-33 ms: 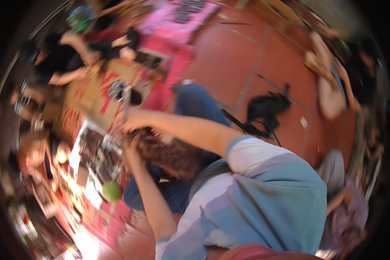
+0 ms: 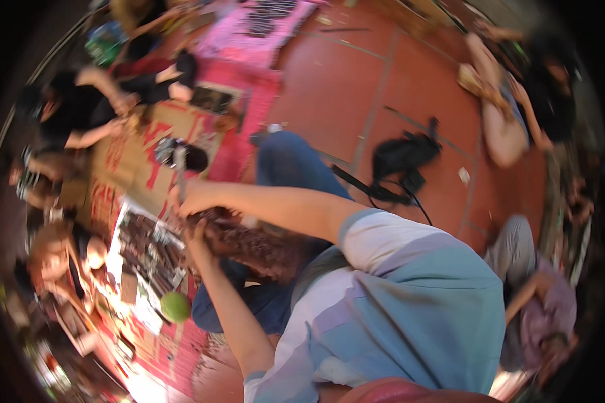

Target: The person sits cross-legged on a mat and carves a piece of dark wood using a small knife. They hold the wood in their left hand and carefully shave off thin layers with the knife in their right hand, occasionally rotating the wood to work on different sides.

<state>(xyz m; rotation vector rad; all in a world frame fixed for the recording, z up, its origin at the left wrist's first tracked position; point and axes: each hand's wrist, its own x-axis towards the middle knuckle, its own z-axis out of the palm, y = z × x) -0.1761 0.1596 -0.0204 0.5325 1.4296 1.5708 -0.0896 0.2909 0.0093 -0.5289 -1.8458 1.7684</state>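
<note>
Across my lap lies a brown piece with a rough, bumpy surface like carved wood [image 2: 259, 250]. My right hand [image 2: 193, 196] is closed round a slim grey tool [image 2: 179, 161] that stands up from the fist above the piece's far end; its kind is not clear. Close below it, my left hand [image 2: 198, 243] grips that same end of the brown piece, its fingers partly hidden and blurred. Just left of my hands, many dark slender tools [image 2: 151, 248] lie on a white sheet. A green ball-shaped thing [image 2: 175, 307] rests near my left knee.
Beyond my hands, a dark round object [image 2: 195, 158] is on printed cardboard [image 2: 134, 158]. A black strapped bag [image 2: 405, 161] lies on the red tiles [image 2: 329, 87]. People sit around: one at far left [image 2: 81, 117], one at far right [image 2: 511, 101], another at lower right [image 2: 541, 309].
The view has swung a little, so the surroundings sit slightly further left and higher. Both hands keep their hold on the tool and the brown piece.
</note>
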